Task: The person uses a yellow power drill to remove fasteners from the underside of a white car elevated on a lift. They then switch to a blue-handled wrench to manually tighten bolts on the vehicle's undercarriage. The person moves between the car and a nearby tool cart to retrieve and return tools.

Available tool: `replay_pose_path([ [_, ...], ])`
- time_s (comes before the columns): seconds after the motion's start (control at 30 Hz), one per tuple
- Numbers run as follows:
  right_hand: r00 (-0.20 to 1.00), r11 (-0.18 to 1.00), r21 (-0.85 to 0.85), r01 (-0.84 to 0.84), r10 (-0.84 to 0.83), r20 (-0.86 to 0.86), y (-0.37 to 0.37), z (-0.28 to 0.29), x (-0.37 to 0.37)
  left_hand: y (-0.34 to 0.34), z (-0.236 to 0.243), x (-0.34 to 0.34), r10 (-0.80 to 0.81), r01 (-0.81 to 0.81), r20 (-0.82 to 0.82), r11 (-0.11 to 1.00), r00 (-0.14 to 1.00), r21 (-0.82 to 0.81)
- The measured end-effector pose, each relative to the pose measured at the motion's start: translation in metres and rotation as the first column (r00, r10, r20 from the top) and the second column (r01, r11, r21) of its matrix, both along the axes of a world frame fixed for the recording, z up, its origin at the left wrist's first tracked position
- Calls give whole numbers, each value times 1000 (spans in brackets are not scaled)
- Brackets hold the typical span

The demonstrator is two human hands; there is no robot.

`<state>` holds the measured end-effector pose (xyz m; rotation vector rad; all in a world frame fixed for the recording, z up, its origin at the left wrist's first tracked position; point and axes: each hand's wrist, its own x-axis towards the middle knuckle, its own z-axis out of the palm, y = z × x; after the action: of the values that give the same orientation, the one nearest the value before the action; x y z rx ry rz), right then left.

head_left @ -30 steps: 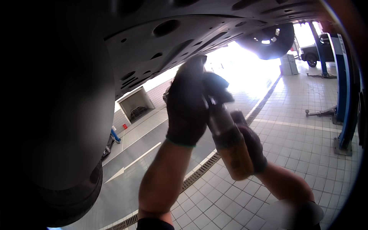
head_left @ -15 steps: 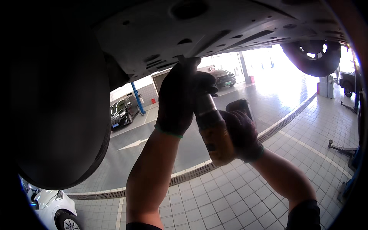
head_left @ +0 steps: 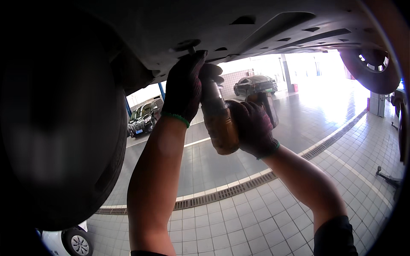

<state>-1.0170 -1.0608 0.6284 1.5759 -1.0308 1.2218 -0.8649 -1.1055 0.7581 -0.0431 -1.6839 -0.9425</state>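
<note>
Overhead, my gloved left hand point(head_left: 184, 87) is closed around the front end of a cordless impact wrench point(head_left: 221, 128), right below the dark underbody panel point(head_left: 273, 32) of a raised car. A short pale metal piece point(head_left: 191, 50) shows between its fingertips and a round recess in the panel. Whether that is the tool's tip or a fastener, I cannot tell. My gloved right hand point(head_left: 255, 126) is wrapped round the wrench's handle, with the dark battery point(head_left: 268, 106) beyond the knuckles. The yellow-brown body tilts upward, its metal nose toward my left hand.
Close on the left hangs a big dark tyre point(head_left: 64, 141); another wheel point(head_left: 371, 68) hangs at the far right. A floor drain grate point(head_left: 230, 190) crosses the tiles. Parked cars point(head_left: 256, 85) stand behind, a white one point(head_left: 53, 241) lower left, and a lift arm point(head_left: 386, 176) at right.
Both hands and the wrench have shifted up and left in view. The metal piece now meets the round recess in the panel. The view itself has also shifted.
</note>
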Motion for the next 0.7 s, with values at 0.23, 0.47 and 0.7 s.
replay_pose_path([
  [0.23,997,968,-243,61,-68,-23,-48,10,-11,-16,10,-2,49,-43,31,986,998,-162],
  [0.47,956,950,-112,-292,289,-46,-70,14,-15,-1,17,4,226,-217,31,958,974,-185],
  [0.7,348,359,91,-929,766,541,-109,-21,19,2,20,-3,191,-191,-12,976,982,-103],
])
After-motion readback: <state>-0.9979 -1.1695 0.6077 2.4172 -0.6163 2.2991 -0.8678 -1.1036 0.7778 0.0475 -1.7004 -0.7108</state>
